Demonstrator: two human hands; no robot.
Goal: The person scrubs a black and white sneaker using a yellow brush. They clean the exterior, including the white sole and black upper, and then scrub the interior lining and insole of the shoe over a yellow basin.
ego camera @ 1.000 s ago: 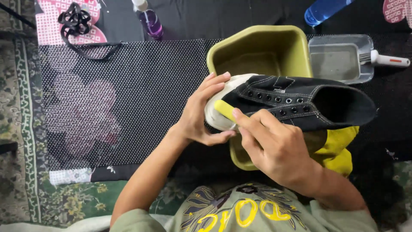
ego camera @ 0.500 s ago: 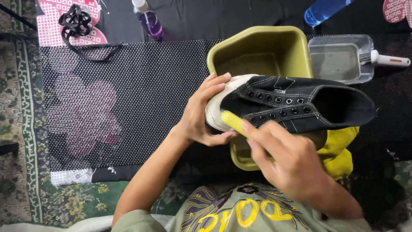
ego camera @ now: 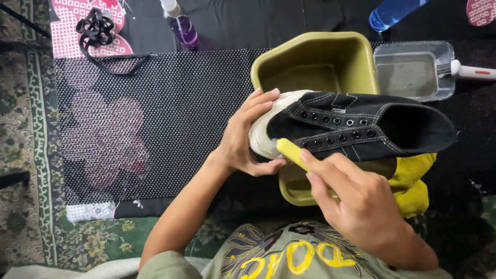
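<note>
1. Fingers (ego camera: 330,170) of the right hand (ego camera: 361,206) are closing together around a yellow brush handle (ego camera: 290,153), pressing its tip against the side of the black canvas shoe (ego camera: 356,129) near the white toe cap (ego camera: 268,124).
2. Left hand (ego camera: 248,139) is cupping that toe cap, fingers spread over the top and thumb curled beneath; the shoe is hanging in the air above the olive basin (ego camera: 310,57).
3. Risk, as judged: the grip is bearing on the toe end alone, so a hard stroke could be twisting the heel downward and tipping the shoe into the basin.
4. Further risk: splashes could be reaching the yellow cloth (ego camera: 416,181), the dotted black mat (ego camera: 170,103), the grey tray (ego camera: 413,72) or the purple spray bottle (ego camera: 181,26).
</note>
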